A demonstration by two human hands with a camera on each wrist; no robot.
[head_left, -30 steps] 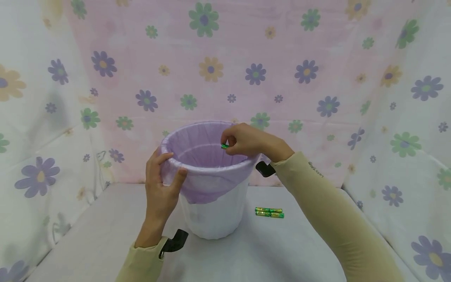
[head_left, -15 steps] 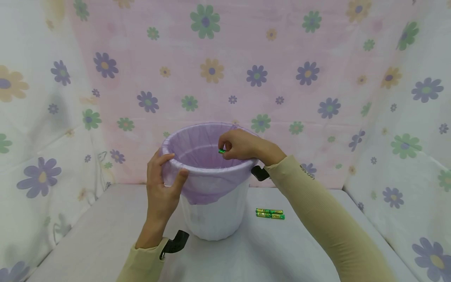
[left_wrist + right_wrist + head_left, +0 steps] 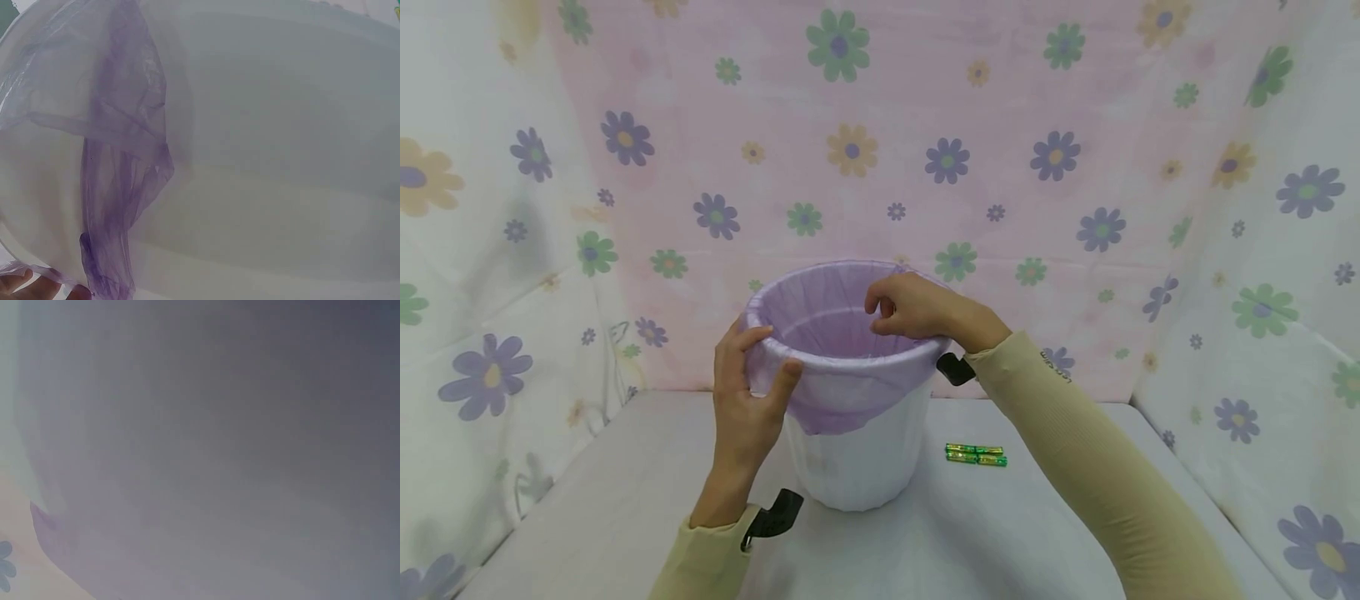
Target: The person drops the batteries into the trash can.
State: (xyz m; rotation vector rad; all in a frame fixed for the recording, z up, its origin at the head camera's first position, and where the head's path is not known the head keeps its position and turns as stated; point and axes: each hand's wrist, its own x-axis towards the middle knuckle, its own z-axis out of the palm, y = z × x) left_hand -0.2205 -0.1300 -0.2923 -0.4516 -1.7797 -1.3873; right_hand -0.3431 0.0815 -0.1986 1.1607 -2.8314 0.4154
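Note:
A white trash can (image 3: 857, 467) lined with a purple garbage bag (image 3: 850, 408) stands upright in the head view. My left hand (image 3: 748, 417) grips its rim on the left, fingers round the outside and thumb on the front. In the left wrist view a few fingertips (image 3: 40, 289) show beside the folded-over bag. My right hand (image 3: 917, 308) hangs over the mouth of the can, thumb and index finger parted, nothing visible between them. Several green and gold batteries (image 3: 976, 454) lie side by side right of the can. The can's bottom inside is hidden.
A white-covered table (image 3: 1045, 533) carries the can and the batteries. Flower-print cloth (image 3: 880, 167) encloses it at the back and both sides. In the right wrist view the lined can wall (image 3: 187, 456) fills nearly everything, blurred.
My right hand dipped lower into the can's mouth and let go of a green battery, which is out of sight now. My left hand keeps its grip on the rim.

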